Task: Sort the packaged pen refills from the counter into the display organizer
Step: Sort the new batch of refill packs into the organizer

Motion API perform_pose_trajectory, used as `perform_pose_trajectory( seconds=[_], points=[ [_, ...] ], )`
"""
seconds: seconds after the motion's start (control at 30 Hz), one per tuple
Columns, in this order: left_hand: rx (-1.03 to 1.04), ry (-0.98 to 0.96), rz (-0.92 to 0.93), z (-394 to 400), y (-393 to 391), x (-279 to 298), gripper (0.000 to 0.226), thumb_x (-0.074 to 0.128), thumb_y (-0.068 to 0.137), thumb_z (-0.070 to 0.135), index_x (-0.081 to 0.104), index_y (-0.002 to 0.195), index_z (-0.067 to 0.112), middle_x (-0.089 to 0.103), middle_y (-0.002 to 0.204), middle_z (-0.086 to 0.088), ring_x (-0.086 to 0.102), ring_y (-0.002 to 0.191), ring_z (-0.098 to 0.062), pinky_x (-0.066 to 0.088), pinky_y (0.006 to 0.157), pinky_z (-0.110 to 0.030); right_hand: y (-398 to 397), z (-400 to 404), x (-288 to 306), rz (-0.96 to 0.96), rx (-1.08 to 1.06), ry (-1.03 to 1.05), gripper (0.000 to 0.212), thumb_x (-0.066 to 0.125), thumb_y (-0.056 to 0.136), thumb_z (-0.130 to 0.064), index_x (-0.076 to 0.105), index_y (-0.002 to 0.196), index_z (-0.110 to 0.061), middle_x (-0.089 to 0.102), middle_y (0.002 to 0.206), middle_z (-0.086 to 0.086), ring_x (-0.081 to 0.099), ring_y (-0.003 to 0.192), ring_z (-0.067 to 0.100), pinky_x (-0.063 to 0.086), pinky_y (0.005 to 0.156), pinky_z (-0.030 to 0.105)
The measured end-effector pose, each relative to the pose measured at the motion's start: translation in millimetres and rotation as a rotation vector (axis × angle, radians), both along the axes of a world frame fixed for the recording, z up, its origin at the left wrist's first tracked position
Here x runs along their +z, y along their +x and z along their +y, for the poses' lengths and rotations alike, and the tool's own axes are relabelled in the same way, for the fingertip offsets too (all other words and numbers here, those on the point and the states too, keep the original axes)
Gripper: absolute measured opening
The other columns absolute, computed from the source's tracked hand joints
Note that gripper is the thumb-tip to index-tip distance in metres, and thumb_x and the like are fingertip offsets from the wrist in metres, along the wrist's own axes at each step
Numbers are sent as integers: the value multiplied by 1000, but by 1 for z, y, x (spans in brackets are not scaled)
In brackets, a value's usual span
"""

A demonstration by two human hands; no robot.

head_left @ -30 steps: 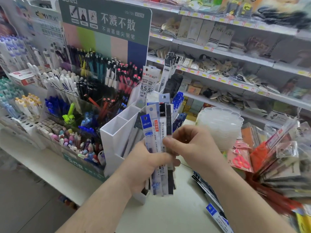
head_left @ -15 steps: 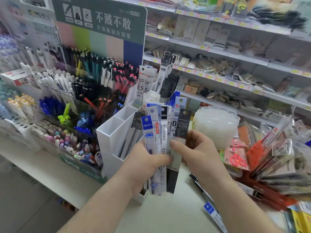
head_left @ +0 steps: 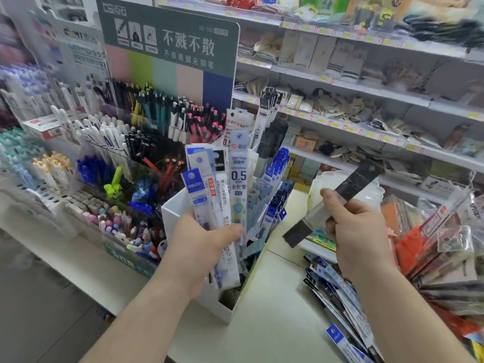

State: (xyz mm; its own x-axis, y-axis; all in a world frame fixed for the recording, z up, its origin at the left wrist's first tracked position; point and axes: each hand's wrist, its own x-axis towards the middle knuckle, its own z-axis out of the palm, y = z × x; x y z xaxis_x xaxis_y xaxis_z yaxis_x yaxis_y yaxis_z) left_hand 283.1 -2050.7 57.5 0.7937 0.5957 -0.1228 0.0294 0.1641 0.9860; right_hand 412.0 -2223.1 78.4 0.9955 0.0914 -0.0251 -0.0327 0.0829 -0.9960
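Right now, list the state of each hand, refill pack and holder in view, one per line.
Left hand: gripping a fanned bundle of blue-and-white refill packs, upright.
Right hand: pinching a single black refill pack, tilted, apart from the bundle.
White compartmented display organizer: standing on the counter, partly filled.
Pile of refill packs on the counter: lying flat, unsorted.

2 hands: left [head_left: 199, 247], right [head_left: 358, 231]. Left grips a fan of refill packs [head_left: 217, 195], approx 5 fronts visible, exact no. can't tell as they overlap. Right pinches 1 dark refill pack [head_left: 337, 197]. 1 white display organizer [head_left: 172, 213], many packs inside, too overlapped to count. 1 loose pile of packs on the bench [head_left: 340, 305], well over 5, uncountable. 1 green sign board [head_left: 167, 38] w/ 3 icon panels. 3 shelf tiers [head_left: 366, 90] visible at right.
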Motion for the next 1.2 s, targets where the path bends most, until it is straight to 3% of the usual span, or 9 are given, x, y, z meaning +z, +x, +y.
perform_pose_trajectory(
  seconds=[0.2, 0.3, 0.4, 0.57, 0.77, 0.9, 1.07, 1.13, 1.2],
  points=[
    [88, 3, -35, 11, 0, 10, 37, 75, 80, -2, 68, 107, 22, 76, 98, 3, 71, 97, -22, 55, 90, -53, 17, 15, 8, -149, 31, -114, 13, 66, 94, -15, 68, 83, -8, 64, 58, 1, 58, 49, 12, 49, 49, 24],
    [95, -1, -48, 14, 5, 15, 37, 75, 79, -3, 67, 106, 22, 76, 97, 3, 72, 94, -18, 57, 86, -47, 41, 35, 22, -287, -13, -156, 12, 68, 92, -9, 66, 82, -13, 69, 74, 3, 68, 57, 9, 57, 56, 22],
    [94, -4, -59, 14, 11, 20, 39, 75, 79, -2, 66, 109, 21, 76, 98, 2, 72, 93, -17, 58, 82, -42, 80, 60, 29, -379, -49, -272, 13, 69, 91, -14, 66, 79, -18, 70, 76, 1, 72, 66, 18, 62, 64, 33],
    [72, 16, -50, 13, 14, 26, 39, 76, 79, -1, 67, 109, 22, 76, 99, 2, 72, 96, -18, 56, 89, -48, 122, 98, 20, -356, 56, -516, 24, 63, 95, -23, 61, 71, -22, 72, 80, 6, 73, 78, 24, 60, 69, 39],
    [64, 20, -30, 16, 10, 24, 39, 75, 80, 1, 65, 112, 22, 75, 101, 4, 71, 97, -16, 57, 90, -48, 137, 130, 5, -332, 250, -836, 33, 66, 95, -26, 60, 64, -17, 59, 63, 1, 52, 58, 20, 40, 49, 25],
    [55, 10, -24, 17, 10, 21, 38, 76, 80, 2, 65, 111, 21, 76, 98, 5, 72, 94, -15, 57, 90, -47, 149, 144, -15, -334, 277, -1100, 33, 67, 90, -20, 59, 59, -15, 61, 63, 6, 57, 59, 26, 46, 49, 28],
    [15, 10, -19, 15, 12, 20, 39, 75, 80, 1, 65, 112, 20, 76, 98, 4, 72, 95, -16, 57, 89, -47, 139, 141, -3, -353, 263, -1109, 20, 66, 86, -12, 60, 68, -15, 58, 69, 2, 55, 64, 22, 45, 54, 26],
    [-9, -6, -24, 13, 14, 18, 40, 76, 79, 1, 64, 112, 20, 76, 97, 4, 72, 93, -16, 58, 87, -46, 122, 127, 11, -372, 173, -941, 5, 64, 85, -13, 66, 86, -18, 63, 86, 1, 60, 79, 23, 53, 68, 32],
    [-37, -18, -30, 8, 17, 15, 38, 76, 79, 0, 65, 109, 22, 77, 95, 4, 73, 91, -16, 58, 85, -45, 92, 108, 26, -327, 119, -622, 9, 62, 84, -11, 68, 83, -18, 65, 84, 0, 59, 74, 22, 52, 66, 34]
  ],
)
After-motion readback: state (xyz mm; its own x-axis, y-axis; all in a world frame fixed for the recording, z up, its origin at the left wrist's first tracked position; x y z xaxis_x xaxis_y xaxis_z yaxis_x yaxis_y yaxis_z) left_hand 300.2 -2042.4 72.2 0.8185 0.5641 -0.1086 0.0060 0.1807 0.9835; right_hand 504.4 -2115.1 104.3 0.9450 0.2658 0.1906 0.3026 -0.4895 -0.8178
